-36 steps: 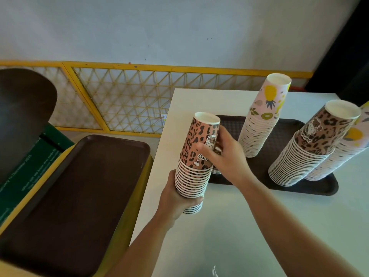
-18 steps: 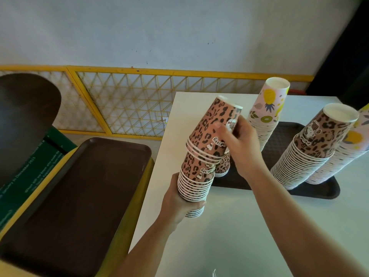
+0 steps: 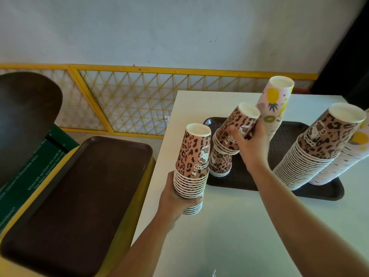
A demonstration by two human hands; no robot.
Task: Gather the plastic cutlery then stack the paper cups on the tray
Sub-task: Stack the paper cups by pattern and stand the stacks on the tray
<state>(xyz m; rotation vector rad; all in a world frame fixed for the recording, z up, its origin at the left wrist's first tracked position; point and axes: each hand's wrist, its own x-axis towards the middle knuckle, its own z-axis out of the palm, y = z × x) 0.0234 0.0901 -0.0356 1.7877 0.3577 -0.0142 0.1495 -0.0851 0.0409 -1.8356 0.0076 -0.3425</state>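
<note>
My left hand (image 3: 177, 202) grips the lower part of a stack of upside-down leopard-print paper cups (image 3: 192, 162), held over the white table's left edge. My right hand (image 3: 252, 144) holds a few leopard-print cups (image 3: 232, 130) tilted to the right, just above a short leopard stack (image 3: 219, 163) standing on the dark brown tray (image 3: 229, 181). On the same tray stand a tall pineapple-print stack (image 3: 276, 104), a tall leopard stack (image 3: 317, 146) and another pineapple-print stack (image 3: 357, 154) at the right edge. No cutlery is in view.
The white table (image 3: 239, 226) runs from the middle to the right. A second brown tray (image 3: 79, 188) lies on a yellow bin to the left, beside a dark rounded lid (image 3: 24, 116). A yellow lattice fence (image 3: 129, 96) stands behind.
My right hand has lifted a few cups off the top of the stack in my left hand and carried them right, over the short stack on the tray.
</note>
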